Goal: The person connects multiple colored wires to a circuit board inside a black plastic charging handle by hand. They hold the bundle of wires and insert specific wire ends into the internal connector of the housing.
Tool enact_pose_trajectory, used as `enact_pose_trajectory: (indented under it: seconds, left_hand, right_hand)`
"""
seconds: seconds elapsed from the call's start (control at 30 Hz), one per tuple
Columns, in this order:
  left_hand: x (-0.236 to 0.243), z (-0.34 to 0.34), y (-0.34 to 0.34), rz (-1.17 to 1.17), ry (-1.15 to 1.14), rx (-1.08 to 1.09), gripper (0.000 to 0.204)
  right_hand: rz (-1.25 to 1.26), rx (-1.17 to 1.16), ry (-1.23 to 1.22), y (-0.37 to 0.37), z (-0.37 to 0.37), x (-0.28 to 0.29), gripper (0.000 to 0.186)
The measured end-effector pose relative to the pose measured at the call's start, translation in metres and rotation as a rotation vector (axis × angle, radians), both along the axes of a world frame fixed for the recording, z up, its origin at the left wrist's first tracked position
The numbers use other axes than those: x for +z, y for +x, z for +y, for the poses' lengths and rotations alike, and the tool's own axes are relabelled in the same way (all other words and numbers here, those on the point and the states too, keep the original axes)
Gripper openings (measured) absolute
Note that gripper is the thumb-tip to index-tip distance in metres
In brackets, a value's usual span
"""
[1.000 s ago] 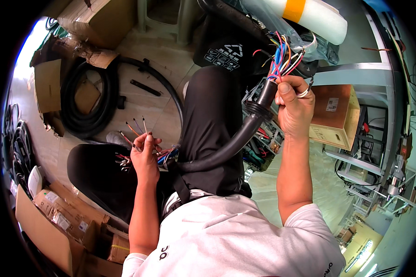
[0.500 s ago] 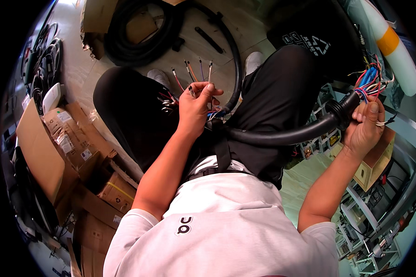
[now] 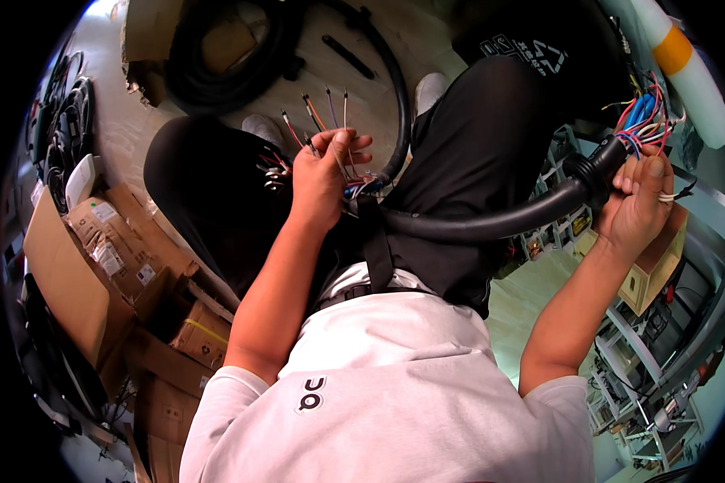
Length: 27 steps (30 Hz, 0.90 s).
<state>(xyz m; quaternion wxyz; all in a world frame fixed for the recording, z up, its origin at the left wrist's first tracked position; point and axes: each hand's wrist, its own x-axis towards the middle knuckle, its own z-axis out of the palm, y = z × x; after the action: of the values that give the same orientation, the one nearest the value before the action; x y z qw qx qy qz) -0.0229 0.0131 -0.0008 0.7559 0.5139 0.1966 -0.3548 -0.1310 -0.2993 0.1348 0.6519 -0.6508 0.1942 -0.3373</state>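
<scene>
Hands, left (image 3: pixel 318 189) and right (image 3: pixel 636 211), pinch wires (image 3: pixel 345 110), floor (image 3: pixel 370 103) opening beyond the left, box (image 3: pixel 654 262) edge near the right.

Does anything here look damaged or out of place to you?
Yes, the cardboard at the upper left has a ragged, apparently torn edge. A black strip lies loose on the floor near the coiled hose. The wires at the right hand splay untidily from the end of the tube.

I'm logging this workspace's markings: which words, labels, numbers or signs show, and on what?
Pale shirt: dark chest lettering, not copied here.
Black object beyond the right knee: white arrow symbol and writing, not copied.
Cardboard boxes: white labels, too small to read.
</scene>
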Motion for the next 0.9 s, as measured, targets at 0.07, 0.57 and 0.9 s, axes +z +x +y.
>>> enact_pose_trajectory:
  seconds: [0.07,0.57,0.9]
  left_hand:
    - [-0.006,0.002,0.0,-0.027,0.033,0.012,0.03]
    - [-0.008,0.002,-0.007,-0.047,0.06,0.09,0.022]
    - [-0.012,0.005,-0.012,-0.126,0.14,-0.032,0.022]
  right_hand:
    - [-0.001,-0.002,-0.005,0.002,0.001,0.0,0.026]
    - [-0.007,-0.045,0.014,0.004,0.003,-0.003,0.028]
    - [-0.004,-0.041,0.004,0.004,0.003,-0.002,0.031]
